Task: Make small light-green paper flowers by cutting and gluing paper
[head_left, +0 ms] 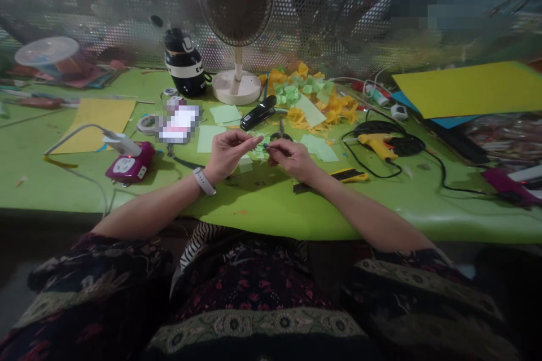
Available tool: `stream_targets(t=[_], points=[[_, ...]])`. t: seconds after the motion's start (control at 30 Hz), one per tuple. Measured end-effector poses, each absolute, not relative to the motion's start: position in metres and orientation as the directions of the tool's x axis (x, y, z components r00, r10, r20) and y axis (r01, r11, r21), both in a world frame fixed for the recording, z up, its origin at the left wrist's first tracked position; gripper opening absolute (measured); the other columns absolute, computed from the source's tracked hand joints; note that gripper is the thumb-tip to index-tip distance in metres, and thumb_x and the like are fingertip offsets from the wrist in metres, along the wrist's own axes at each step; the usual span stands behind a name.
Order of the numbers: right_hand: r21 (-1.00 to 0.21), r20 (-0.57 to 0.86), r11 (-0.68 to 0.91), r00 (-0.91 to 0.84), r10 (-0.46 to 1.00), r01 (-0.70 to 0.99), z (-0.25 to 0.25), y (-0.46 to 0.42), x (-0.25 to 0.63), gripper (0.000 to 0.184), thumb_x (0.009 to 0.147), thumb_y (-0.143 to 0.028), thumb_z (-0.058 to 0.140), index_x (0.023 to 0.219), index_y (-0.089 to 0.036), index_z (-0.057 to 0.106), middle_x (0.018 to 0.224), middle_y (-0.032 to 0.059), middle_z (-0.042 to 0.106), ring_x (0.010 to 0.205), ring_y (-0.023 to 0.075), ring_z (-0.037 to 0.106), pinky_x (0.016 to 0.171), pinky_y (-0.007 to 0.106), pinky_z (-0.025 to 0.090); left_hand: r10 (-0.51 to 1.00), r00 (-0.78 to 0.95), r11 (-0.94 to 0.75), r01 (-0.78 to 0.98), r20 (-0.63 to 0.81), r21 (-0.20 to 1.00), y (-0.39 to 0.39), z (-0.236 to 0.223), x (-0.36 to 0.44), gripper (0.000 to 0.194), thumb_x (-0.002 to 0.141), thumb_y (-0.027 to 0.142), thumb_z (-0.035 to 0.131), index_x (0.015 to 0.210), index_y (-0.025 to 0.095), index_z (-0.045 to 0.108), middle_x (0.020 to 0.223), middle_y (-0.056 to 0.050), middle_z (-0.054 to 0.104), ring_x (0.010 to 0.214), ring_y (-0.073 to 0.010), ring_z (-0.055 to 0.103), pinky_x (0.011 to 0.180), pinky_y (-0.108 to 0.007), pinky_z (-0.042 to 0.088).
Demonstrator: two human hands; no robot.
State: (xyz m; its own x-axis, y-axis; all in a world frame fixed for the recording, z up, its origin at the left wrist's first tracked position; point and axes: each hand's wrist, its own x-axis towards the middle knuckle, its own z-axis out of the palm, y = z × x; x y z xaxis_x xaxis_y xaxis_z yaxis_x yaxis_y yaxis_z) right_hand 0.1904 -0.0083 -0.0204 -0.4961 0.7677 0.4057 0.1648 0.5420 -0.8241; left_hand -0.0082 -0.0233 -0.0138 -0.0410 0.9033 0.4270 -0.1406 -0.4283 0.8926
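Observation:
My left hand [230, 152], with a pale watch strap at the wrist, is closed in a pinch above the table. Whatever lies between its fingertips, if anything, is too small to make out. My right hand [292, 159] faces it, closed, with a small dark round thing [266, 145] at its fingertips. Light green cut paper [259, 152] shows just behind and between the hands; I cannot tell whether either touches it. Scissors [281, 134] lie beyond my right hand. A yellow-and-black utility knife [349, 175] lies beside my right wrist.
A black stapler [258, 113], a pile of orange and green paper pieces [311, 93] and a fan [237, 87] stand beyond the hands. A yellow glue gun [378, 145] with its cord lies right. Left are a tape roll [148, 124], a phone [181, 124] and a magenta plug adapter [130, 163].

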Motion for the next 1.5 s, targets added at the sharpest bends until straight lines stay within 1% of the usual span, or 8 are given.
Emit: stream_targets(t=[0.2,0.43,0.5,0.67,0.83,1.0,1.27,1.5], points=[[-0.806,0.420,0.558,-0.473,0.775,0.198,-0.019,-0.006,0.192,0.038,0.092,-0.055,0.062,0.093,-0.018,0.069,0.071,0.0015,0.068,0.055,0.0128,0.064,0.056,0.027,0.055,0.906,-0.094,-0.422,-0.172,0.412,0.890,-0.023,-0.008,-0.009,0.032,0.066,0.043,0.089,0.067,0.016,0.071,0.062,-0.001,0.069,0.055,-0.0080,0.061,0.056,-0.023,0.051],[-0.799,0.428,0.564,-0.462,0.777,0.208,-0.016,-0.004,0.195,0.038,0.090,-0.056,0.064,0.093,-0.018,0.072,0.074,0.0019,0.068,0.055,0.0132,0.062,0.055,0.029,0.053,0.909,-0.106,-0.416,-0.186,0.403,0.890,-0.019,-0.008,-0.011,0.030,0.067,0.042,0.088,0.070,0.016,0.073,0.062,-0.001,0.069,0.054,-0.0072,0.061,0.056,-0.022,0.052],[-0.770,0.451,0.592,-0.453,0.769,0.238,-0.014,-0.004,0.195,0.036,0.091,-0.053,0.063,0.092,-0.019,0.073,0.074,0.0022,0.068,0.056,0.0136,0.060,0.055,0.030,0.052,0.916,-0.106,-0.401,-0.199,0.387,0.894,-0.017,-0.010,-0.011,0.028,0.068,0.041,0.088,0.071,0.017,0.073,0.061,0.000,0.068,0.054,-0.0070,0.060,0.056,-0.023,0.051],[-0.617,0.614,0.714,-0.366,0.700,0.331,-0.013,-0.004,0.195,0.026,0.091,-0.046,0.067,0.089,-0.020,0.074,0.080,0.0047,0.069,0.069,0.0167,0.061,0.065,0.033,0.051,0.934,-0.074,-0.357,-0.271,0.351,0.894,-0.014,-0.017,-0.013,0.026,0.069,0.040,0.088,0.073,0.018,0.075,0.062,0.000,0.068,0.055,-0.0058,0.059,0.057,-0.021,0.051],[-0.553,0.649,0.730,-0.342,0.679,0.402,-0.012,-0.006,0.195,0.028,0.090,-0.048,0.069,0.087,-0.020,0.072,0.082,0.0052,0.067,0.072,0.0173,0.059,0.067,0.033,0.050,0.958,-0.051,-0.284,-0.305,0.282,0.909,-0.014,-0.015,-0.013,0.030,0.067,0.042,0.089,0.074,0.017,0.075,0.063,0.000,0.067,0.056,-0.0059,0.058,0.059,-0.022,0.051],[-0.568,0.617,0.700,-0.339,0.710,0.433,-0.010,-0.008,0.194,0.035,0.087,-0.055,0.069,0.087,-0.020,0.069,0.084,0.0045,0.062,0.072,0.0164,0.057,0.065,0.032,0.050,0.972,-0.025,-0.226,-0.350,0.232,0.909,-0.015,-0.012,-0.011,0.029,0.066,0.040,0.089,0.074,0.017,0.073,0.064,0.001,0.067,0.057,-0.0060,0.057,0.060,-0.022,0.050],[-0.540,0.665,0.709,-0.288,0.690,0.453,-0.012,-0.002,0.197,0.022,0.090,-0.042,0.069,0.083,-0.021,0.067,0.083,0.0038,0.061,0.075,0.0175,0.056,0.066,0.032,0.047,0.983,-0.006,-0.172,-0.398,0.185,0.901,-0.012,-0.015,-0.013,0.021,0.070,0.032,0.087,0.074,0.017,0.072,0.067,0.001,0.067,0.058,-0.0060,0.058,0.061,-0.022,0.051],[-0.519,0.687,0.722,-0.280,0.671,0.457,-0.012,0.001,0.198,0.032,0.090,-0.052,0.066,0.082,-0.021,0.068,0.076,0.0028,0.062,0.069,0.0169,0.054,0.066,0.032,0.044,0.988,-0.076,-0.155,-0.415,0.136,0.896,-0.005,-0.015,-0.018,0.021,0.071,0.032,0.087,0.077,0.018,0.073,0.068,0.001,0.067,0.062,-0.0059,0.061,0.062,-0.019,0.051]])
